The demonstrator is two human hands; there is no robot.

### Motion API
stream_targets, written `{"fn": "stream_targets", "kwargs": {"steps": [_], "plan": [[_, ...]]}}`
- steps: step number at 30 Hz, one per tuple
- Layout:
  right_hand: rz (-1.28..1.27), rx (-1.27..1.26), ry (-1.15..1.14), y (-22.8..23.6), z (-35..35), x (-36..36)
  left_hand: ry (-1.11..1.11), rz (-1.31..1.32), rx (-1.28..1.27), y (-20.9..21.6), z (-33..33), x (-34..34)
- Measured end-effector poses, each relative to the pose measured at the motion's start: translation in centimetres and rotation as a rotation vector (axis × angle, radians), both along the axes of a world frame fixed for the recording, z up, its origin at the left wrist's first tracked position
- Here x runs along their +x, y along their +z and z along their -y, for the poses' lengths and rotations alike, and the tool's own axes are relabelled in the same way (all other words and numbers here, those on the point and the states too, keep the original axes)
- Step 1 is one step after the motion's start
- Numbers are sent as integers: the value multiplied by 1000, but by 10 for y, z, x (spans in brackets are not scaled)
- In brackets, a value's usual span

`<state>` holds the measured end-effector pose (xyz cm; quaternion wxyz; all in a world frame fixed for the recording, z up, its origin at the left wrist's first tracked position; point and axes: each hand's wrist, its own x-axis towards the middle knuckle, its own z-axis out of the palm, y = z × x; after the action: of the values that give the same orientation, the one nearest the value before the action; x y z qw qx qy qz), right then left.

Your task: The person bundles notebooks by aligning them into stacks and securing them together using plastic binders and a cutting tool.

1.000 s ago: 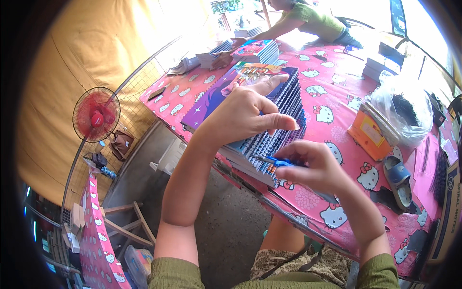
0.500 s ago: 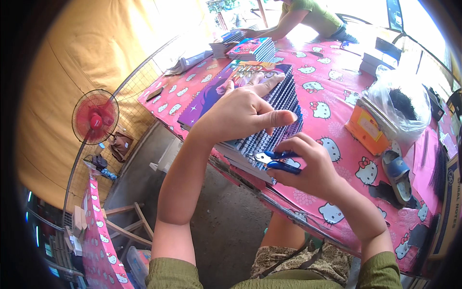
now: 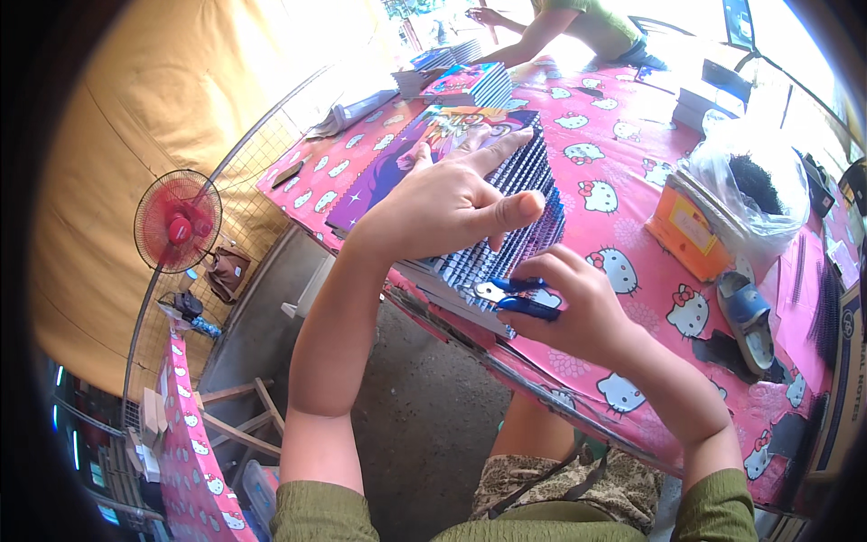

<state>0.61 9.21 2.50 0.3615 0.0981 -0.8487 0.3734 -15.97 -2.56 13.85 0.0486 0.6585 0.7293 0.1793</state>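
Left hand (image 3: 442, 208): spread wide atop a purple-topped stack of spiral notebooks (image 3: 479, 262)
Right hand (image 3: 582, 303): closed round blue-handled metal cutters (image 3: 531, 308), by the coils (image 3: 539, 164)
Stack: at the pink cat-print table's (image 3: 571, 348) near edge

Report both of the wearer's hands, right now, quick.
Left hand: open, fingers spread, resting on the stack of spiral notebooks.
Right hand: closed around blue-handled cutters, blades at the stack's coil edge.
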Motion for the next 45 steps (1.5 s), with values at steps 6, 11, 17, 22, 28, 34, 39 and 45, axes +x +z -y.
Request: {"fn": "stream_targets", "kwargs": {"steps": [6, 11, 17, 22, 28, 34, 39, 45], "plan": [[830, -788, 480, 22, -13, 2, -17, -66, -18, -4, 4, -1], [87, 63, -15, 1, -6, 15, -13, -132, -97, 5, 0, 5], [107, -34, 106, -3, -6, 1, 35, -28, -55, 1, -2, 3], [967, -922, 596, 9, -26, -4, 25, -46, -25, 0, -3, 2], [-38, 168, -26, -10, -12, 10, 19, -58, -12, 0, 0, 2], [562, -336, 277, -1, -20, 1, 78, -76, -54, 0, -1, 6], [771, -591, 370, -3, -20, 1, 70, -76, -44, 2, 1, 8], [-113, 255, -135, -24, -9, 9, 81, -133, -59, 2, 1, 9]]}}
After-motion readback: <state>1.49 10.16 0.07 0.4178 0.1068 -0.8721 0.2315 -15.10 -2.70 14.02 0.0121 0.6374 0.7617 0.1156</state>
